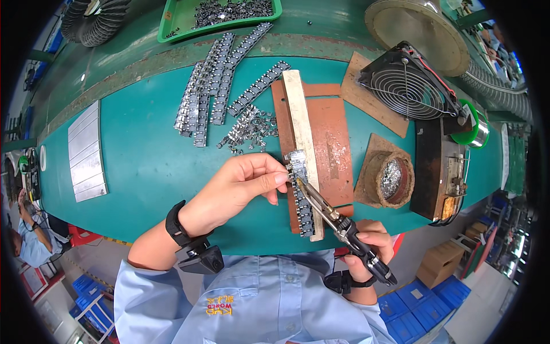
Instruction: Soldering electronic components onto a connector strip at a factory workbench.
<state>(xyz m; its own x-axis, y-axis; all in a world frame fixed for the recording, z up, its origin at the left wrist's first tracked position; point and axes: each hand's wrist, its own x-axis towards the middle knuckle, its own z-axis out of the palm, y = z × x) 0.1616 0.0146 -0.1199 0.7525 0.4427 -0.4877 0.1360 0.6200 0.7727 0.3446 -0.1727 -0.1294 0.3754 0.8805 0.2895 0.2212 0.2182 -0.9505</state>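
A strip of small circuit boards [300, 198] lies lengthwise along a pale wooden bar [297, 103], which rests on a reddish-brown board [335, 143]. My left hand [249, 180] has thumb and index finger pinched together at the strip's left edge, near its far end; whatever is between the fingertips is too small to make out. A soldering iron [344, 226] with a black handle is gripped in my right hand [375, 243]. Its tip touches or nearly touches the strip beside my left fingertips. Small loose metal parts [255, 129] lie beyond my left hand on the green mat.
More board strips [212, 80] lie stacked at the back left, below a green tray [229, 17] of small parts. Metal plates [86, 152] sit far left. On the right are a fan [407, 83], a round pot [392, 179], a dark box [432, 166] and a solder spool [478, 129].
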